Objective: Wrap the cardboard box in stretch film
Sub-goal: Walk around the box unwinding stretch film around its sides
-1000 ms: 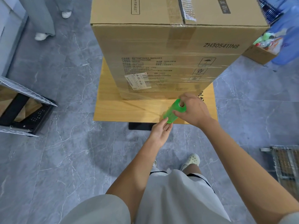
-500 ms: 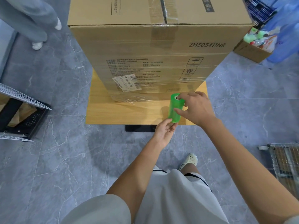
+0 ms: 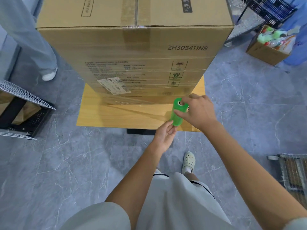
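Observation:
A large cardboard box stands on a low wooden platform, its lower front banded with clear stretch film. A green roll of stretch film is held upright near the box's lower right corner. My right hand grips the roll's top, a finger in the core. My left hand holds the roll's bottom end from below. A taut sheet of film runs from the roll left to the box's base.
Another person's legs stand at the far left beside the box. A wire rack sits on the left floor. A small open carton of bottles is at the right rear. Another rack lies at the right edge.
The roll has gone from tilted to upright and moved right along the box's front, drawing out more film. Both hands kept their hold.

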